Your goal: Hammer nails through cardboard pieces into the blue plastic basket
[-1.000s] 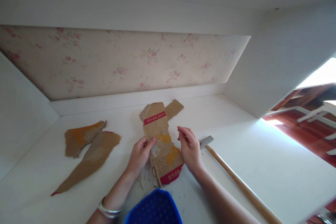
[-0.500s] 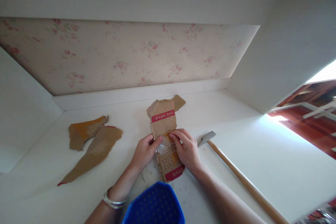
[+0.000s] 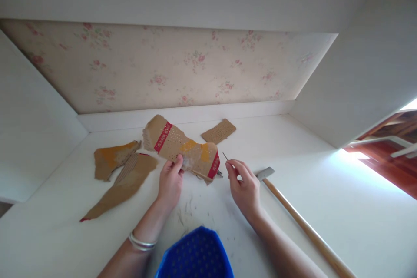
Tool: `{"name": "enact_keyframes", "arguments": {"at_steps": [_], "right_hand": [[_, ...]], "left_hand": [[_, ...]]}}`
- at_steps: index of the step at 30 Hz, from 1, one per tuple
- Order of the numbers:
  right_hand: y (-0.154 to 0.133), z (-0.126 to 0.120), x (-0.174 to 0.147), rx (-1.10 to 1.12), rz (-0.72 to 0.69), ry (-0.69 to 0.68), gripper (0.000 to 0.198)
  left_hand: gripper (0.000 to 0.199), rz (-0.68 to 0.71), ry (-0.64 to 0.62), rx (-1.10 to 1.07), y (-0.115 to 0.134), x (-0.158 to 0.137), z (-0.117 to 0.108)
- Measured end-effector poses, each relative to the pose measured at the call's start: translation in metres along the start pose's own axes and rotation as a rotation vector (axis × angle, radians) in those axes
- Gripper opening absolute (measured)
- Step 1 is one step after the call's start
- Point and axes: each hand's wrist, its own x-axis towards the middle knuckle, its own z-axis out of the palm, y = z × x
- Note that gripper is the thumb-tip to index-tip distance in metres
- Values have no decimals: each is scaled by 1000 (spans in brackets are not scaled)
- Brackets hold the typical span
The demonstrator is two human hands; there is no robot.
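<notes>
The left hand [image 3: 171, 180] clamps the perforated cardboard [image 3: 177, 139] under its thumb, over the worktop [image 3: 312, 160] toward its back edge, probably keeping the printed face visible. The right hand [image 3: 243, 182], fingertips pinched together, holds a thin pin [image 3: 225, 156] (perhaps a nail) by one end, likely leaving its tip free.

Scraps side: torn scraps [image 3: 130, 182] lie just beside my left hand [image 3: 171, 182].
Gap between hands: narrow, my printed cardboard [image 3: 195, 150] on one side, my thin pin [image 3: 225, 156] jutting in.
Tool side: a wooden-handled tool [image 3: 302, 222] blocks low sweeps past my right hand [image 3: 244, 184].
Near edge: blue basket [image 3: 198, 252] in the way.
Above: open air.
</notes>
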Motion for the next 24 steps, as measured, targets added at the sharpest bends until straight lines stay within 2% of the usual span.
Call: {"name": "enact_keyframes", "arguments": {"at_steps": [6,9,14,18,24], "right_hand": [[8,3,-5,-160,-14,-170,17],[11,3,-7,-284,-2,-233,19],[13,3,-7,-434,-1,-322,20],[12,1,-6,-460,-17,-363,21],[11,3,-7,-387,-44,-366,23]], "left_hand": [[5,32,77,-166,8,9,-3],[7,28,96,-205,12,11,-5],[7,-24,39,-232,13,9,-5],[7,-62,3,-233,12,7,-6],[6,-90,-28,-201,11,4,-4]]}}
